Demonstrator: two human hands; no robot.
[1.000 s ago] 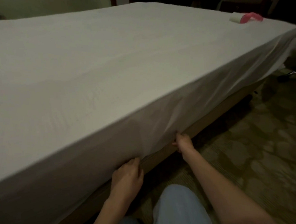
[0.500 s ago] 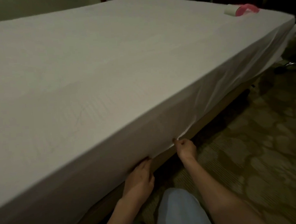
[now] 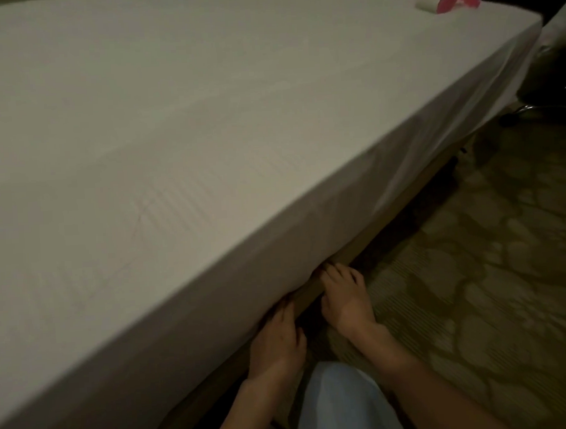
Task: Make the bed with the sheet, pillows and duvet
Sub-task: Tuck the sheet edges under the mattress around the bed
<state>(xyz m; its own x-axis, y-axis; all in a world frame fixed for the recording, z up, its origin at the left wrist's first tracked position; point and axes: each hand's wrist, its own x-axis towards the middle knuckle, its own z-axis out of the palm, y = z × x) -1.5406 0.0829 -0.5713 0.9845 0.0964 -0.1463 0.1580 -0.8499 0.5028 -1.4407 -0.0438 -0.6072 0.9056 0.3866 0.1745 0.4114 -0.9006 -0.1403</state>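
- Across the left and middle of the view, from 9 o'clock up to 1 o'clock, the sheet (image 3: 178, 147) lies white and smooth on top of the bed and hangs down over the side that is close to the person.
- At about 6 o'clock, the left hand (image 3: 278, 342) reaches to the lower edge of the sheet; its fingertips go under the hanging cloth at the bed base (image 3: 316, 290). They are hidden there, so I cannot tell if they grasp the cloth or only press it.
- Just to the right, near the left hand but apart from it, the right hand (image 3: 344, 298) rests with bent fingers on the same edge, where the sheet meets the wooden base. Whether it pinches the cloth, I cannot tell.
- Below the hands, at 6 o'clock, a knee (image 3: 339, 406) in light blue trousers shows.
- At 1 o'clock, on the far corner of the bed, a white roll with a pink handle (image 3: 444, 1) lies on the sheet.
- At 3 to 4 o'clock, a patterned carpet (image 3: 498, 284) covers the floor.
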